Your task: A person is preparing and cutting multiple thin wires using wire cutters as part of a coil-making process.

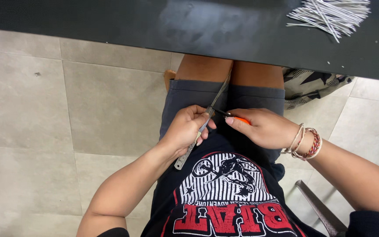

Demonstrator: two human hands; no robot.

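Note:
My left hand is closed around a thin flat metal ruler that runs diagonally across my lap; a slim rod or wire runs along it toward the knees. My right hand grips a small cutter with an orange body, its dark tip touching the ruler close to the left thumb. Both hands rest over my grey shorts. Bracelets circle the right wrist.
A dark tabletop spans the top of the view, with a heap of thin pale wire pieces at its right end. Grey tiled floor lies left. A star-patterned fabric and a chair arm are at right.

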